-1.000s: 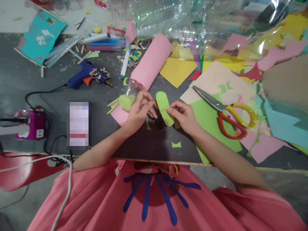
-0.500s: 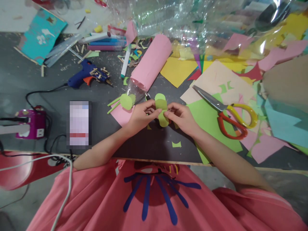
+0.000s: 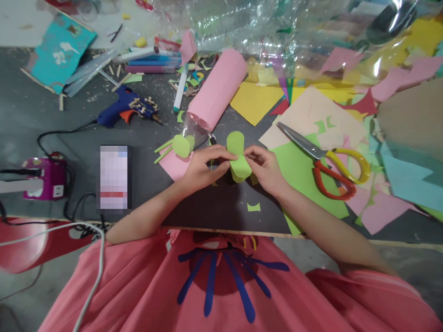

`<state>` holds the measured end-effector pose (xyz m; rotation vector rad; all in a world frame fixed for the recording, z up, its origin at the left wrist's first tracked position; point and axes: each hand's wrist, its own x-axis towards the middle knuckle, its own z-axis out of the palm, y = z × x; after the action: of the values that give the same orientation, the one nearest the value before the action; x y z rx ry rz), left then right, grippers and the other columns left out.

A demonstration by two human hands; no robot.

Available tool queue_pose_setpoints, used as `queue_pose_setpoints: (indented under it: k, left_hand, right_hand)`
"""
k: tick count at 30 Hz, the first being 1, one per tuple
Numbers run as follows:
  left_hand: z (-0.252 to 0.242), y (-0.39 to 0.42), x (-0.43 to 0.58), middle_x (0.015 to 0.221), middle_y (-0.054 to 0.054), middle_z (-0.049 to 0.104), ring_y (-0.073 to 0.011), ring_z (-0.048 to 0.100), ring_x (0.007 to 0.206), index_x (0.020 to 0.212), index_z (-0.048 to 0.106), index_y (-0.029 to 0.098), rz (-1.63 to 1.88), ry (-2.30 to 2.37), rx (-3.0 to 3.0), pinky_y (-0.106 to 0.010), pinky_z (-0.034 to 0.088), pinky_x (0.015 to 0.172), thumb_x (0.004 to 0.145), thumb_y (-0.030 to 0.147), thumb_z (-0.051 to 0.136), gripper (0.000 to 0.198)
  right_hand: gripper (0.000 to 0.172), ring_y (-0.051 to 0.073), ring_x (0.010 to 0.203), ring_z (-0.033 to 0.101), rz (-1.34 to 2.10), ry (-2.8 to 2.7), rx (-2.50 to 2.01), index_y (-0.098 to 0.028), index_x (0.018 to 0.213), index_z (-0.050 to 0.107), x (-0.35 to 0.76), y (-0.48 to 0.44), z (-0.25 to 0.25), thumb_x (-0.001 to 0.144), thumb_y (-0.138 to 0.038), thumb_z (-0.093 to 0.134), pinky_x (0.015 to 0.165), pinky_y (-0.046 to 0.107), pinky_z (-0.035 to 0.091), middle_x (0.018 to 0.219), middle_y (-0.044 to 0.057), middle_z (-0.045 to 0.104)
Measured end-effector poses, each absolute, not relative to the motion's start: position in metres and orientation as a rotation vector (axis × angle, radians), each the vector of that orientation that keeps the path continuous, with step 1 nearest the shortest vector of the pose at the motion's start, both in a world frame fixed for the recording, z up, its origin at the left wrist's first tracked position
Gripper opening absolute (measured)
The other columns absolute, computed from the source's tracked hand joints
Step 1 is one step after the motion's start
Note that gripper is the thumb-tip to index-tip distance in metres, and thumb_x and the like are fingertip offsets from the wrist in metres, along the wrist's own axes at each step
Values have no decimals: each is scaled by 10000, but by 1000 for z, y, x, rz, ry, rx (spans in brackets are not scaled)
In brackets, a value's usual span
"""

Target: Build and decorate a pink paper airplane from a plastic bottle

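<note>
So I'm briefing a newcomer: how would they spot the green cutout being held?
Find the big pink roll on the dark table. Just below its near end, the left hand and right hand pinch the green cutout. Unlike the flat green sheet beside the scissors, it is small, round-ended and bent.

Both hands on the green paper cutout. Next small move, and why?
Probably run the thumbs along the bend to press it flat. The left hand and right hand each pinch the green cutout at its narrow middle, lifted off the table. Its upper lobe stands up while the lower half bends forward, so the crease looks only partly set.
</note>
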<state>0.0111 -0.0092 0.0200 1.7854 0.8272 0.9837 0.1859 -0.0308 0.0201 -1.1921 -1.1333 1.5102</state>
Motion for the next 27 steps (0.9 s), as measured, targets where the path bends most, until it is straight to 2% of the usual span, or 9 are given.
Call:
queue_pose_setpoints:
  k: [3, 6, 9, 15, 23, 27]
  left_hand:
    - [24, -9, 10, 827, -58, 713, -133, 648, 783, 851, 712, 175, 916, 819, 1675, -247, 501, 714, 879, 384, 565, 257]
    - [26, -10, 14, 792, -43, 700, -128, 630, 738, 781, 695, 173, 831, 951, 1561, -242, 497, 689, 801, 465, 645, 297]
    - [26, -10, 18, 779, -19, 676, -109, 598, 706, 766, 660, 166, 788, 1010, 1465, -226, 493, 679, 726, 467, 709, 308]
    - [25, -9, 19, 759, 5, 635, -86, 574, 693, 773, 611, 158, 791, 1020, 1368, -208, 483, 682, 705, 396, 723, 272]
    - [23, -8, 20, 740, 8, 649, -85, 589, 667, 767, 640, 150, 821, 997, 1235, -213, 487, 673, 681, 348, 746, 240]
    - [21, -8, 19, 743, -2, 661, -93, 597, 664, 765, 653, 156, 829, 1003, 1226, -223, 485, 664, 688, 369, 753, 248]
  right_hand:
    - [357, 73, 517, 460, 1480, -1145, -1200, -190, 659, 555, 185, -32, 21, 685, -496, 737, 496, 215, 380, 580, -52, 530]
    - [367, 77, 506, 445, 1434, -1176, -1235, -195, 648, 550, 184, -34, 23, 683, -513, 730, 484, 220, 368, 570, -50, 522]
    - [381, 78, 499, 429, 1412, -1199, -1287, -198, 628, 539, 184, -35, 24, 666, -519, 740, 479, 225, 364, 557, -50, 515]
    - [392, 73, 479, 426, 1441, -1199, -1273, -197, 630, 535, 186, -34, 25, 669, -530, 737, 475, 223, 364, 530, -56, 506]
    - [348, 89, 503, 492, 1507, -1205, -1190, -196, 674, 575, 191, -32, 25, 724, -519, 694, 497, 231, 410, 551, -43, 543]
    - [385, 91, 493, 491, 1534, -1208, -1230, -201, 664, 555, 190, -32, 26, 715, -562, 679, 491, 236, 417, 534, -50, 523]
